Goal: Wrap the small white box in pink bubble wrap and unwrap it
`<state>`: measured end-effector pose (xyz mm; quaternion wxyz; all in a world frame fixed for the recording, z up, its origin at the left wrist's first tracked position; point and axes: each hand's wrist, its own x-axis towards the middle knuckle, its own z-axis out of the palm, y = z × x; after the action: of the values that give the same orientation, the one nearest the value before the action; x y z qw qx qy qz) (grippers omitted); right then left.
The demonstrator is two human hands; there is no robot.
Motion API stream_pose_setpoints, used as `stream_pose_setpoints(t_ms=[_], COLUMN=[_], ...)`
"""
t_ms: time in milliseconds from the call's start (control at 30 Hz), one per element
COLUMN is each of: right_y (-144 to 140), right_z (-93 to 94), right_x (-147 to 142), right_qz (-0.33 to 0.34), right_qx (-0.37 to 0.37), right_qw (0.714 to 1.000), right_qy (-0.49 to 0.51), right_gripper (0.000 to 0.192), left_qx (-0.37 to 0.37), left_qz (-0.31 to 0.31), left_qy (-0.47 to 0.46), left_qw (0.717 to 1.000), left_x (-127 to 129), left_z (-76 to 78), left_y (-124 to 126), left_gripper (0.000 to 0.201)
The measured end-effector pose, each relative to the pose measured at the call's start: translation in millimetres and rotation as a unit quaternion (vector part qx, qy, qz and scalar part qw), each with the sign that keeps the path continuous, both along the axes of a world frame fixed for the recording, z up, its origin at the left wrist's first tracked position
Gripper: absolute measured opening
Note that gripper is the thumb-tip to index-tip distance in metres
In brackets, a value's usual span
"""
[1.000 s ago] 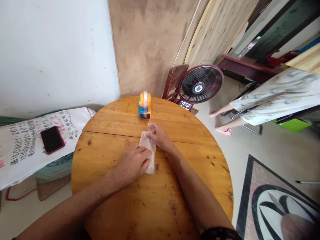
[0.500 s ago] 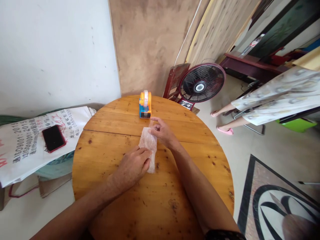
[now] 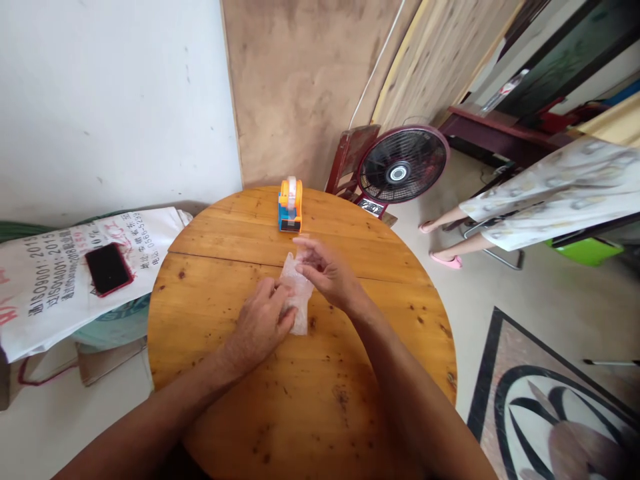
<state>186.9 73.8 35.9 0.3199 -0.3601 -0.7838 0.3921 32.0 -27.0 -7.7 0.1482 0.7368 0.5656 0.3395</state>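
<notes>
Plastic wrap: laid flat; whether sealed, unclear.
Left hand: on wrap, fingers curled; pinch unclear.
Right hand: at wrap's far end, fingers apart.
Tape: beyond wrap.

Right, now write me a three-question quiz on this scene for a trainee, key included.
1. True or false: the phone lies on the printed white sheet.

2. Which colours show on the body of the tape dispenser?
A. Green and purple
B. Orange and blue
C. Pink and grey

3. Fill in: at the translucent wrap, the person's ____ hand is nearer the tape dispenser.

Key:
1. True
2. B
3. The right hand
</notes>
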Motion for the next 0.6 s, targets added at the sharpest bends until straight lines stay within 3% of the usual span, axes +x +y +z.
stream_pose_setpoints(t_ms=[100,333,467,533,600], right_y=[-13.1,-39.7,-54.0,-62.8,-72.0], right_z=[1.4,3.2,-4.4,-9.8,-15.0], right_x=[1.3,4.4,8.4,10.0,10.4], right_qz=[-0.007,-0.011,0.001,0.002,-0.006], right_qx=[0.048,0.145,0.191,0.217,0.243], right_qw=[0.999,0.988,0.98,0.974,0.968], right_qy=[-0.007,-0.042,-0.056,-0.062,-0.07], right_gripper=[0.045,0.05,0.056,0.061,0.067], left_qx=[-0.005,-0.081,-0.084,-0.088,-0.084], left_qz=[0.025,0.09,0.063,0.03,-0.012], left_qy=[-0.017,-0.114,-0.162,-0.17,-0.171], left_qw=[1.0,0.986,0.981,0.981,0.982], left_x=[-0.4,-3.3,-5.4,-6.9,-8.5], left_z=[-0.2,-8.7,-11.5,-10.6,-9.5], left_y=[0.6,4.0,5.6,6.5,7.3], left_gripper=[0.005,0.028,0.058,0.055,0.04])
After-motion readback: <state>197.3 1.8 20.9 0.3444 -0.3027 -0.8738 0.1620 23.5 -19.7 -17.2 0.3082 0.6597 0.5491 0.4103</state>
